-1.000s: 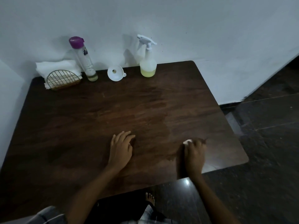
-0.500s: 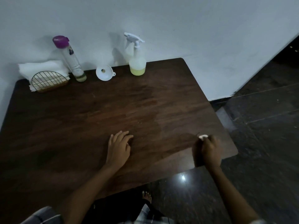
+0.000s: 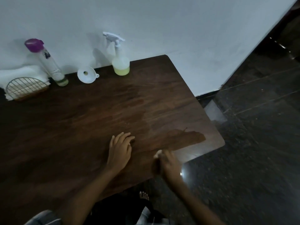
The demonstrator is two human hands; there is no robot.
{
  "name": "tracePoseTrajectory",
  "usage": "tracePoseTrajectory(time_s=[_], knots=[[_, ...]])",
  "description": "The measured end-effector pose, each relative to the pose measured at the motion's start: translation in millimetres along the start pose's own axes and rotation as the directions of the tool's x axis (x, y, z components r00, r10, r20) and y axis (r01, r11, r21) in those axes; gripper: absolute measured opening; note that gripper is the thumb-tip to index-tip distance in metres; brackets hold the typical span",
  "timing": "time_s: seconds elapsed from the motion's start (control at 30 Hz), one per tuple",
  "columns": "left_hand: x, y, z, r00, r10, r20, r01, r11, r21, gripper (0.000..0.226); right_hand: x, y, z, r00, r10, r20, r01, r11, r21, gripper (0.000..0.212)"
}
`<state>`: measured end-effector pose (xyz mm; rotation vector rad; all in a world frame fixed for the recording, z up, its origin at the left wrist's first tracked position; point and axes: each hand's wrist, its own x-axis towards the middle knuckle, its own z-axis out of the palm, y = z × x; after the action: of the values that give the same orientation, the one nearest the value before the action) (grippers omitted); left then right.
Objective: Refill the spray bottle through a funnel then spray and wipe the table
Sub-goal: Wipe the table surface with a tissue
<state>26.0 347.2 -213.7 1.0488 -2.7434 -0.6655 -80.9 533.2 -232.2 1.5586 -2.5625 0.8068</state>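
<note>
The dark wooden table (image 3: 81,127) fills the view. My right hand (image 3: 168,164) grips a small white tissue (image 3: 157,153) and presses it on the table near the front right edge; a wet streak (image 3: 186,138) runs beyond it. Flat on the tabletop, my left hand (image 3: 120,150) rests with its fingers spread. At the back stand the white spray bottle (image 3: 120,62) with yellow-green liquid, a white funnel (image 3: 86,76) lying beside it, and a tall refill bottle (image 3: 48,62) with a purple cap.
A wire napkin holder (image 3: 26,88) with white tissues sits at the back left against the white wall. Dark tiled floor lies to the right of the table. My bare foot (image 3: 143,195) shows below the table's front edge.
My right hand swept with the tissue out to the right edge, then back left toward me, leaving a wet streak. My left hand stayed in place.
</note>
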Motion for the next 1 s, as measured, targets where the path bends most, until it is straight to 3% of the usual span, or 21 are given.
tracePoseTrajectory(time_s=[0.07,0.1,0.13,0.2,0.27,0.33,0.4,0.5,0.57,0.63,0.73,0.83,0.9,0.97,1.0], knots=[[-1.2,2.5,2.8,1.000,0.009,-0.002,-0.009,1.000,0.007,0.032,10.2,64.6,-27.6,0.967,0.246,-0.071,-0.254,0.957,-0.143,0.027],[-2.0,3.5,4.5,1.000,0.016,-0.005,-0.016,1.000,0.013,0.032,15.1,93.1,-42.8,0.896,0.424,-0.135,-0.439,0.892,-0.111,0.027],[-3.0,3.7,6.3,1.000,0.021,-0.003,-0.021,1.000,0.016,0.032,21.1,117.5,-56.1,0.839,0.507,-0.196,-0.536,0.832,-0.142,0.029],[-4.4,5.2,8.5,1.000,0.029,0.004,-0.030,0.999,0.021,0.032,31.8,149.1,-71.6,0.746,0.622,-0.239,-0.664,0.721,-0.198,0.030],[-5.0,8.3,9.2,0.999,0.034,0.017,-0.035,0.999,0.023,0.032,38.0,155.0,-70.8,0.645,0.725,-0.241,-0.763,0.629,-0.149,0.026],[-5.3,11.3,10.1,0.999,0.036,0.023,-0.037,0.999,0.022,0.037,43.0,128.9,-61.1,0.599,0.765,-0.238,-0.800,0.586,-0.128,0.024],[-4.7,13.1,11.2,0.999,0.038,0.015,-0.038,0.999,0.018,0.041,36.3,86.3,-35.7,0.698,0.687,-0.200,-0.715,0.685,-0.141,0.023],[-2.2,14.2,12.5,0.999,0.042,0.011,-0.042,0.999,0.031,0.042,12.7,-8.8,3.0,0.909,0.417,0.012,-0.417,0.909,0.006,0.034],[0.7,15.1,13.0,0.999,0.050,0.018,-0.051,0.998,0.037,0.042,-6.7,-51.6,12.2,0.976,0.173,0.134,-0.179,0.983,0.036,0.023],[4.1,15.3,12.6,0.999,0.048,0.013,-0.049,0.998,0.037,0.041,-16.5,-45.1,8.7,0.992,-0.007,0.125,0.006,1.000,0.004,0.015],[6.4,15.6,11.7,0.999,0.041,0.022,-0.042,0.998,0.044,0.042,-13.3,26.2,-17.0,0.988,0.151,0.038,-0.147,0.985,-0.089,0.029],[4.7,14.0,10.3,0.999,0.041,0.022,-0.042,0.998,0.054,0.042,16.0,108.7,-54.8,0.859,0.482,-0.173,-0.505,0.853,-0.133,0.023],[3.7,12.2,8.9,0.999,0.036,0.021,-0.037,0.998,0.058,0.042,45.5,136.5,-69.3,0.701,0.675,-0.230,-0.709,0.693,-0.128,0.019],[3.4,9.1,6.9,1.000,0.025,0.019,-0.026,0.998,0.056,0.039,67.2,126.2,-61.7,0.543,0.779,-0.314,-0.835,0.541,-0.101,0.017],[3.7,7.6,5.9,1.000,0.016,0.012,-0.016,0.999,0.050,0.036,76.3,108.6,-49.1,0.591,0.750,-0.296,-0.803,0.580,-0.133,0.016]])
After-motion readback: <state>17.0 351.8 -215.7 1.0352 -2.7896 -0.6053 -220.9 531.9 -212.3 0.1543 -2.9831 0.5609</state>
